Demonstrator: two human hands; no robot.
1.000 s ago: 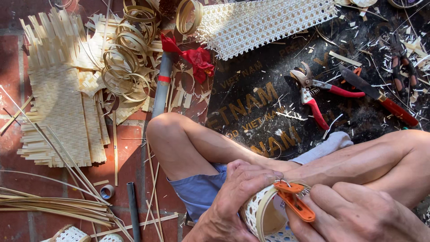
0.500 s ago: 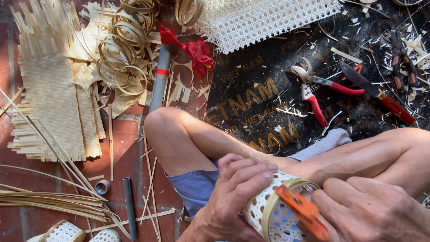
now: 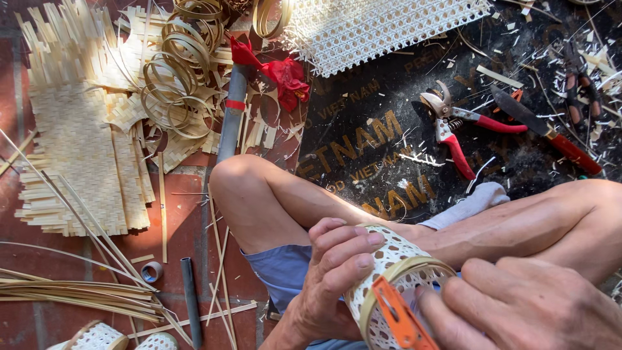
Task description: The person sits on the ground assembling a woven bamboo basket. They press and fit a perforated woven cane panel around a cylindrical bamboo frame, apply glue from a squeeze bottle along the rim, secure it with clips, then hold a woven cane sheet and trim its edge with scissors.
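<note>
— Woven cylinder (image 3: 389, 272): item one, where is it lodged?
— Low centre, over the seated person's lap; pale open-weave cane, round, with a bamboo hoop (image 3: 414, 267) set at its mouth; an orange clip (image 3: 396, 319) pinches that rim.
— Hands?
— Left hand (image 3: 334, 279): fingers curled over the cylinder's side, gripping it; wrist coming up from below. Right hand (image 3: 518, 304): back of the hand towards us, fingers bent towards the cylinder's mouth, touching the rim; whether it pinches anything, I cannot tell.
— Labelled or printed goods?
— One black mat (image 3: 389, 110) under the knees, rectangular, bearing gold block lettering in repeated rows, dusted with pale shavings.
— Upon the mat?
— Red-handled pruning shears (image 3: 453, 123), blades apart; red-handled knife (image 3: 544, 133) just beside them; sheet of white cane webbing (image 3: 382, 29) at the top edge.
— Off the mat?
— Red ribbon (image 3: 278, 71) tied on a grey pole (image 3: 230, 116); coiled bamboo strips (image 3: 175, 71); flat woven bamboo mats (image 3: 71, 155) on red tiles at far left; small tape roll (image 3: 151, 271) near loose splints; two more woven cylinders (image 3: 120, 338) at the bottom left corner.
</note>
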